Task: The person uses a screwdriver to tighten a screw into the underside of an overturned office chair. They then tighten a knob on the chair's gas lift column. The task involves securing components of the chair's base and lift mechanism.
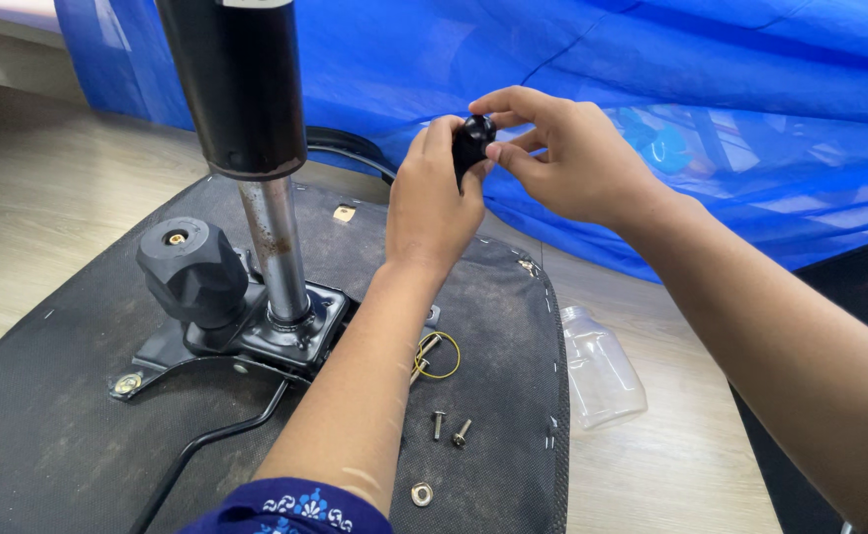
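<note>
Both hands are raised over an upturned office chair seat (pixel 78 415). My left hand (pixel 434 198) grips a small black knob-like part (pixel 471 140) from below. My right hand (pixel 562 148) pinches the top of the same part with thumb and fingers. Beneath the hands, the chair's black metal mechanism plate (pixel 290 336) is fixed to the seat's underside, with a steel gas-lift column (pixel 271 237) in a black sleeve rising from it and a large black tension knob (pixel 191 272) beside it.
Two loose screws (pixel 451 428), a washer (pixel 421 492) and a yellow rubber band (pixel 439 354) lie on the seat fabric. A clear plastic bottle (pixel 600 371) lies on the wooden floor to the right. Blue plastic sheeting (pixel 651 89) hangs behind. A black lever (pixel 206 440) runs forward.
</note>
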